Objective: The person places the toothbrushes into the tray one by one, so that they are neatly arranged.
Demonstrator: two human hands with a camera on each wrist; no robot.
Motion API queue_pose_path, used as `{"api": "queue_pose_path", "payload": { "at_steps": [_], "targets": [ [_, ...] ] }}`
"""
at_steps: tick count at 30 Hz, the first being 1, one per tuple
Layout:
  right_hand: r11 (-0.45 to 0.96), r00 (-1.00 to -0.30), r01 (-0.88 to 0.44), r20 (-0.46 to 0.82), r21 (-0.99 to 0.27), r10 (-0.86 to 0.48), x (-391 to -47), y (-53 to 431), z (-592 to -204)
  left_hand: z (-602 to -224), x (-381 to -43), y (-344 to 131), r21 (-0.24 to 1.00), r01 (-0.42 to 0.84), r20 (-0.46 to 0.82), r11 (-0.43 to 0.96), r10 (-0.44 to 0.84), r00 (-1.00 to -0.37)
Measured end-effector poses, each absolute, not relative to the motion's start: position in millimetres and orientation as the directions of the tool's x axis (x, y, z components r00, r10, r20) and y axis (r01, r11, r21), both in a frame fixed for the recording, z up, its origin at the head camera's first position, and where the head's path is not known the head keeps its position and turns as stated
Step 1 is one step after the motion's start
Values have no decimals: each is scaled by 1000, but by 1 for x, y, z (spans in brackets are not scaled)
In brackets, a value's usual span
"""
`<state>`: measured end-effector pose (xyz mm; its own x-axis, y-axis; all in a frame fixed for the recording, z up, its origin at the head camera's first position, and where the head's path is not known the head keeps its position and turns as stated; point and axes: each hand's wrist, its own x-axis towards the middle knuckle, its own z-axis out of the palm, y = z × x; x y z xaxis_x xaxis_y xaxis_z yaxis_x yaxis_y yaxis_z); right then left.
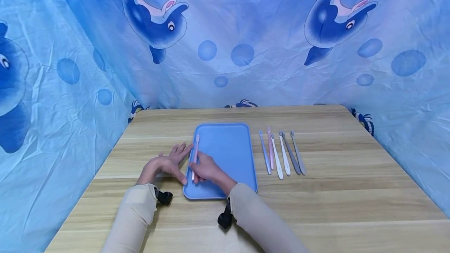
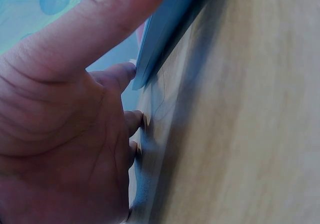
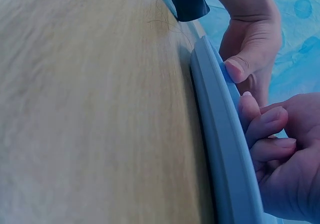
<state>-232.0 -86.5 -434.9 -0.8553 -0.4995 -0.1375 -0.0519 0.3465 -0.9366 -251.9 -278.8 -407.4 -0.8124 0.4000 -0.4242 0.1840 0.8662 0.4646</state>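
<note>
Pink, slim and plastic-looking, the toothbrush (image 1: 196,148) on the left of the blue rectangular tray (image 1: 228,147) has its near handle (image 1: 193,175) pinched by the right hand (image 1: 208,169) (a sensible hold: likely light, stiff, slick), the left hand (image 1: 170,164) spread alongside, its brush head (image 1: 197,138) farthest.
</note>
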Motion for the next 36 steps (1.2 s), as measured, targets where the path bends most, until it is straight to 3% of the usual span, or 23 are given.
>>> {"api": "queue_pose_path", "payload": {
  "at_steps": [36],
  "targets": [
    [404, -871, -63, -148, -913, -469, -231, -88, -435, -408, -252, -278, 452, 190, -419, 872, 395, -817]
  ]
}}
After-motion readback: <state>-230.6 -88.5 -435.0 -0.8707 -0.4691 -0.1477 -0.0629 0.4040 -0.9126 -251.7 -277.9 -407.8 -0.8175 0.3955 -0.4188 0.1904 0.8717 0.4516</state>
